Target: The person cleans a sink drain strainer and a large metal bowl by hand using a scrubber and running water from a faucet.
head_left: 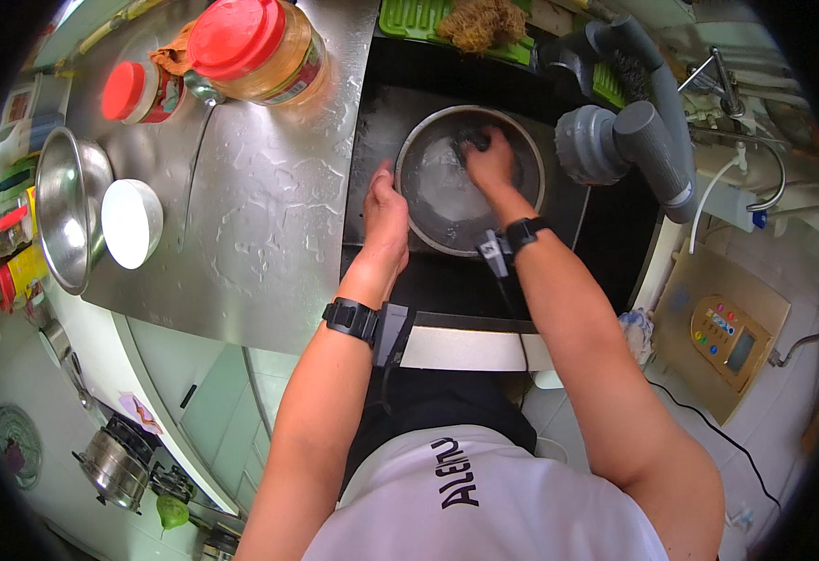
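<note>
A round metal pot [437, 237] with cloudy water inside stands in the dark sink [381, 112]. My right hand [490, 158] reaches into the pot, its fingers closed around a dark scrubber [478, 140] near the far inner wall. Against the pot's left outer side rests my left hand [387, 217], upright on edge, with its thumb near the rim; its palm side is partly hidden, and whether it grips the rim I cannot tell.
Left on the wet steel counter [269, 210] are a ladle [195, 168], a white bowl [132, 223], a steel basin [73, 210] and red-lidded jars [262, 49]. A grey faucet-like pipe [651, 140] rises at right; a fibre scrubber [481, 24] lies on a green rack [409, 17].
</note>
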Demonstrator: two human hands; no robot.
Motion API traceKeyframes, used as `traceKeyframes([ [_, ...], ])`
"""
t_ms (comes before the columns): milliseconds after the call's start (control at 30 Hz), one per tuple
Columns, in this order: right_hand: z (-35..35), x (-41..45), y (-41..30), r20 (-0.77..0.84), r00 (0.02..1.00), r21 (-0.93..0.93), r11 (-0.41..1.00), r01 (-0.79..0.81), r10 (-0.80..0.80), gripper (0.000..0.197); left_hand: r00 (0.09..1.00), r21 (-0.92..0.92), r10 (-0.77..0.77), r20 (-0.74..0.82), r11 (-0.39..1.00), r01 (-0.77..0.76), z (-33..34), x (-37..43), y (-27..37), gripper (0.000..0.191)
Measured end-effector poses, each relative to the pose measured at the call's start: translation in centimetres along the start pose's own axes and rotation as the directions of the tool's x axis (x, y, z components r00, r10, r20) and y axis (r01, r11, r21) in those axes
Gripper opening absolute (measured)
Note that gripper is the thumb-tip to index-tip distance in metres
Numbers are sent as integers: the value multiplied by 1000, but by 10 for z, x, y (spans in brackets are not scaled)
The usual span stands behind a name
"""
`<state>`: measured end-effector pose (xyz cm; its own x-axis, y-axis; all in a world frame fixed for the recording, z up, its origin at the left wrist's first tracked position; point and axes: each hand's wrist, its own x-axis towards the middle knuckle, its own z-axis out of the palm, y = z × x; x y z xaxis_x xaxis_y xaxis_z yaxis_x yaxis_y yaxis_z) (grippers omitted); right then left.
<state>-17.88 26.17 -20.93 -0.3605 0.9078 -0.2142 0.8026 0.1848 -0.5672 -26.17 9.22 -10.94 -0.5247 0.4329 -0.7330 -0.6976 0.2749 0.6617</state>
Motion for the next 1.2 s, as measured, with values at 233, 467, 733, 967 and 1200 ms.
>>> traceKeyframes([
  [233,17,-54,-56,495,847,467,881,-72,-193,31,986,-123,-117,121,984,132,-11,1,6,77],
  [467,-57,-72,32,691,427,339,784,520,-583,36,999,-83,-18,31,996,21,28,-36,42,75],
  [733,-63,-100,-51,637,551,183,800,572,-539,32,998,-360,-64,9,931,63,-9,9,-15,74],
  [967,-33,-22,-94,227,722,106,753,649,-654,27,994,-252,-110,-15,962,102,-6,9,-6,77],
  [1200,-71,-4,-31,79,659,-98,652,752,-748,32,985,244,174,14,954,-172,-4,0,2,51],
])
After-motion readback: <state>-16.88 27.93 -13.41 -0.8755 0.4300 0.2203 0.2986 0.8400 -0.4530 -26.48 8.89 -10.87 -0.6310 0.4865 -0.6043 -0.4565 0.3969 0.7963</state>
